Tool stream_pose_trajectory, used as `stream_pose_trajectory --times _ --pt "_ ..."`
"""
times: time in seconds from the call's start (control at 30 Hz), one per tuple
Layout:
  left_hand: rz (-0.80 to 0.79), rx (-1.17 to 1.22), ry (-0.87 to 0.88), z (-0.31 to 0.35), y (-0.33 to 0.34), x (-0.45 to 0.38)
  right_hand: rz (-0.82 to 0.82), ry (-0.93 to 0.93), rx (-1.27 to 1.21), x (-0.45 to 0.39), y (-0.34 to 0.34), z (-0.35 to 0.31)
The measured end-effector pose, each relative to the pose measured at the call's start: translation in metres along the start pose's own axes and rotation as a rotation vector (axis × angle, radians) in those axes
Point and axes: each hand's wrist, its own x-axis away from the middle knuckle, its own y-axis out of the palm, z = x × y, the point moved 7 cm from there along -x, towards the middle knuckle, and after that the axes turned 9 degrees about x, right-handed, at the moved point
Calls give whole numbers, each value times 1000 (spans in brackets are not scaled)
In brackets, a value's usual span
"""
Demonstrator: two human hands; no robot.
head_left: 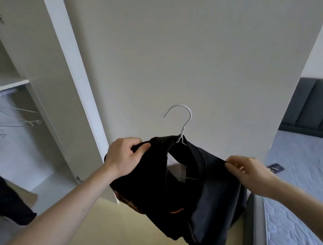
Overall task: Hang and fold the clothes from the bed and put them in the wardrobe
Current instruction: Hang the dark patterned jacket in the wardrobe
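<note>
**Shirt on the hanger, rail up and to the left**

The left hand (127, 157) has its grip curled tight round one shoulder of the black garment (154, 185), thumb and fingers bunching the cloth at what seems to be the hanger's left end. The right hand (247, 169) pinches the garment's other shoulder edge between thumb and fingertips, drawing the fabric out to the right. Between the two grips the white hanger (181, 123) sits inside the neck opening, its hook standing up and curling left; the hanger's long axis runs roughly from one hand to the other, and the cloth hangs down below both.

Outward from there, the open wardrobe (35, 93) lies to the left and higher than the hook, with spare hangers (12, 119) on its rail and a dark garment (4, 196) already hanging lower down. The bed (306, 165) is to the right, behind the right hand. By my judgement the left hand is nearer the rail, so the hook must travel up and leftward past the door edge.
</note>
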Motion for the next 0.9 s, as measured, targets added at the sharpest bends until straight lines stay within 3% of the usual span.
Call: stream_pose_trajectory --times 0.23,0.47,0.6,0.9 --pt "115 -41 -167 0 -24 18 4 -98 -303 -28 7 -46" --pt "198 -71 -249 7 -49 58 -168 -213 -426 -54 49 -110" --pt "229 -103 -279 -1 -81 66 -186 -223 -506 -73 75 -139" --pt "299 -244 -400 -78 -170 87 -207 -218 -633 -127 135 -219"
